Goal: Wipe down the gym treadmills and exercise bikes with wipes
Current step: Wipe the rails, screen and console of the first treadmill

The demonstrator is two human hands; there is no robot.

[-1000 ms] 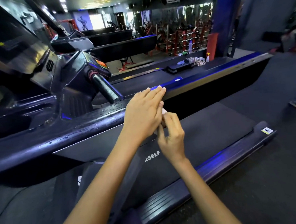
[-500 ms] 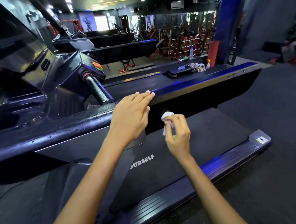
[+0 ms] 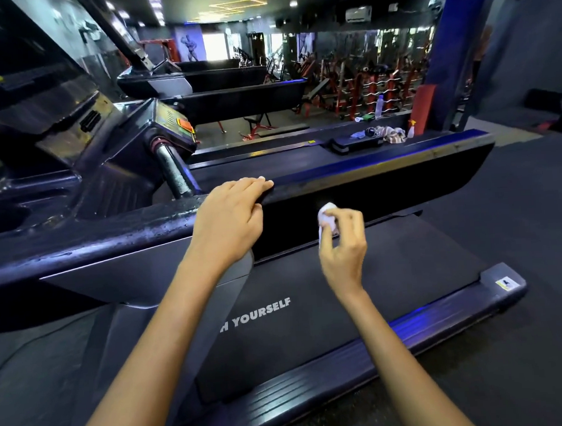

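Wipe [image 3: 326,217] small, white, crumpled, pinched in right hand [image 3: 342,245] fingers [image 3: 346,223]

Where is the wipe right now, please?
In the head view, the wipe is pinched in the right hand, just right of the left hand resting on the treadmill side rail.

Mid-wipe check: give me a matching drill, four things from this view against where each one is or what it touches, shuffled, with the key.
1. left hand
2. right hand
3. crumpled white wipe
4. clear plastic bottle

A. pinched in fingertips
B. resting on the dark treadmill side rail
C. far back, by the weight racks
D. raised in front of the rail's black side panel

Pairs: 1-B, 2-D, 3-A, 4-C
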